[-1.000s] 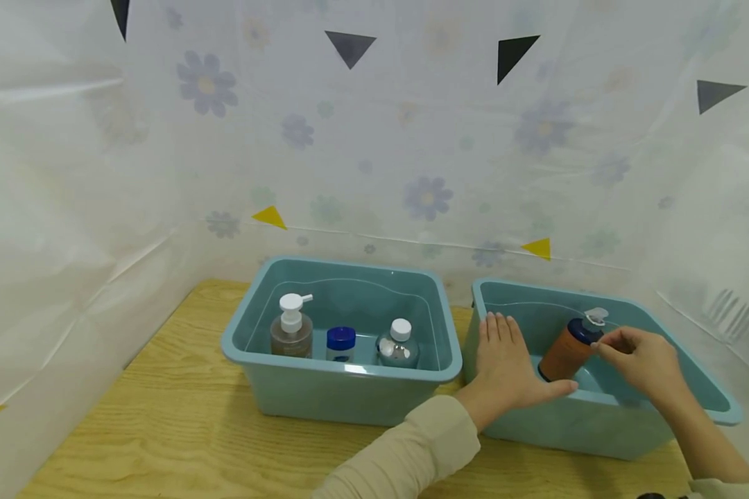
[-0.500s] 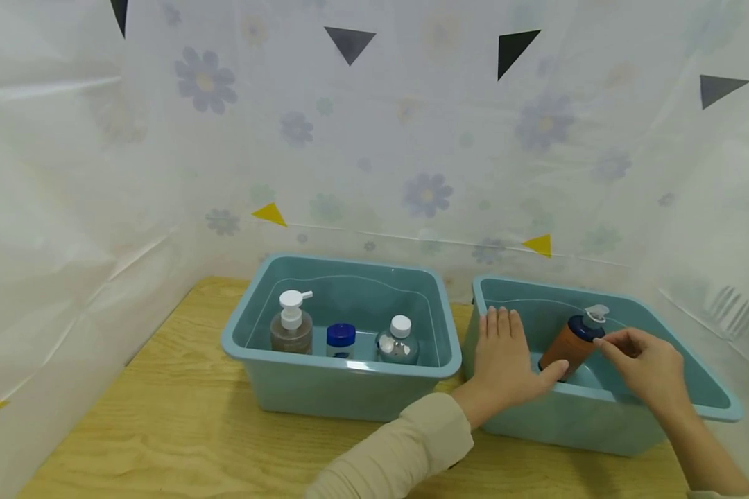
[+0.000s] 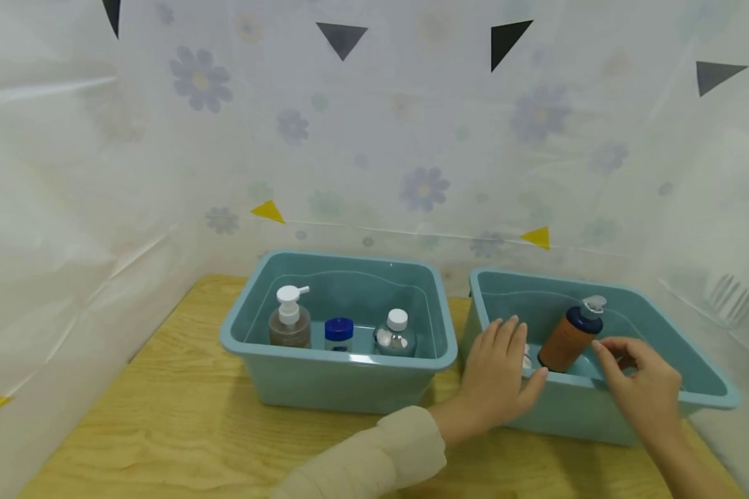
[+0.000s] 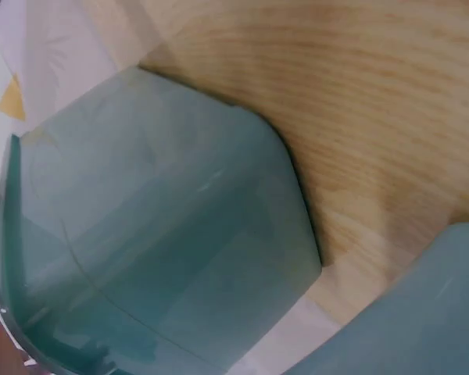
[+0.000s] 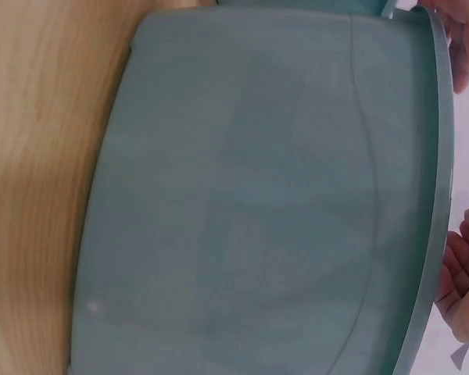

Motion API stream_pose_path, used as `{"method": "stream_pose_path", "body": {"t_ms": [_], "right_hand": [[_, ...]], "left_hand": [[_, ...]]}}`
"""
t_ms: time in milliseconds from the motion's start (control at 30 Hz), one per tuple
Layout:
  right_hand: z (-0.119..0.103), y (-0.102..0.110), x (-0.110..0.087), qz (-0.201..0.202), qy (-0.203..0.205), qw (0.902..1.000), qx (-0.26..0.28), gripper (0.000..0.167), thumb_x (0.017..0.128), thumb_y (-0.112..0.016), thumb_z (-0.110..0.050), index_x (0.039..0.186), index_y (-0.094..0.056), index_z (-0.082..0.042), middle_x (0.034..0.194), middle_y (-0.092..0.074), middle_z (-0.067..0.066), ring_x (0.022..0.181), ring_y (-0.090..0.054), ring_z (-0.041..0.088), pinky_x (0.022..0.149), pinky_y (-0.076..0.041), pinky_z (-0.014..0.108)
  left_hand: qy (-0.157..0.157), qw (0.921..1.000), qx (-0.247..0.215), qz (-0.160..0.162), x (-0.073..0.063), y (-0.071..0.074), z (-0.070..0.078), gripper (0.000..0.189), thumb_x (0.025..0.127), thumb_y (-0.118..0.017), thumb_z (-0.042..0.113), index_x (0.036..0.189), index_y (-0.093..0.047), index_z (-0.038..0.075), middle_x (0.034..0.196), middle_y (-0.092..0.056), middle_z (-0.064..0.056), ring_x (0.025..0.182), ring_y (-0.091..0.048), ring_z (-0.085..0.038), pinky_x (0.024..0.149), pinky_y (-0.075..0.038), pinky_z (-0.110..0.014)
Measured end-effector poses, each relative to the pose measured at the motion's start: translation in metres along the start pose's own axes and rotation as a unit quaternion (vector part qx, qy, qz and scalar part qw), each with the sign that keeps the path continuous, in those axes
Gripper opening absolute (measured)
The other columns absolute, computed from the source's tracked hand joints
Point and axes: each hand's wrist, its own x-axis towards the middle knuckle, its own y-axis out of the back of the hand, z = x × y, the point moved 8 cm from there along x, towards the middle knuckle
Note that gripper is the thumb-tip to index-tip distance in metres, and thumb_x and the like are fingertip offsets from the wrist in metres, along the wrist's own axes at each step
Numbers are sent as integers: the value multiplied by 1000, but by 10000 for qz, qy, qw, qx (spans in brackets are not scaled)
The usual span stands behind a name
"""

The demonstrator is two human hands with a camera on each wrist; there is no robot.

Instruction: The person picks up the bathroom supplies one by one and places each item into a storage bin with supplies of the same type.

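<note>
My left hand (image 3: 496, 371) lies over the left front of the right-hand teal bin (image 3: 574, 426), its fingers straight. Behind those fingers a small white item (image 3: 527, 357) is mostly hidden. Inside this bin, a brown pump bottle (image 3: 568, 339) with a dark blue collar and clear pump leans to the right. My right hand (image 3: 646, 381) hovers at the front rim with loosely curled fingers, beside the bottle and seemingly apart from it. In the right wrist view, the curled fingers (image 5: 461, 266) show beyond the rim, with nothing visible in them.
A second teal bin (image 3: 343, 381) stands to the left. It contains a white-topped pump bottle (image 3: 290, 326), a blue-lidded jar (image 3: 339, 333) and a clear bottle with a white cap (image 3: 396, 336). Both bins stand on a wooden table (image 3: 162, 416) before a flowered curtain (image 3: 362, 159).
The right hand has drawn back from the pump bottle toward the front rim. The left hand has shifted slightly down, bringing the white item into sight. The bottle still leans.
</note>
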Motion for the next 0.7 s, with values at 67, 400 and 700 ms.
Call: {"method": "stream_pose_path", "body": {"t_ms": [67,400,700], "right_hand": [[-6,-1,-4,130,199,9996,132,6,79,-66,2,78,-66,7,80,-44,-43,67,-38,-24,49,-33,4],[-36,-8,-34,431,732,9960,292,27,90,-59,-14,78,-64,9,83,-50,-24,80,-39,-21,73,-32,2],[-56,-22,-60,310,1257,9912,293,49,94,-50,-39,75,-64,3,72,-57,11,80,-42,-9,75,-33,6]], "left_hand": [[-147,9999,-20,20,-5,4,0,55,90,-52,43,128,-52,4,130,-54,-9,121,-50,-21,103,-40,-30],[-578,9961,115,-660,-38,12,-6,68,92,-45,47,138,-40,-3,141,-44,-14,132,-40,-23,110,-31,-32],[-726,9887,131,-1302,-71,20,-17,70,92,-44,50,138,-39,-3,142,-43,-15,133,-40,-22,109,-33,-32]]}}
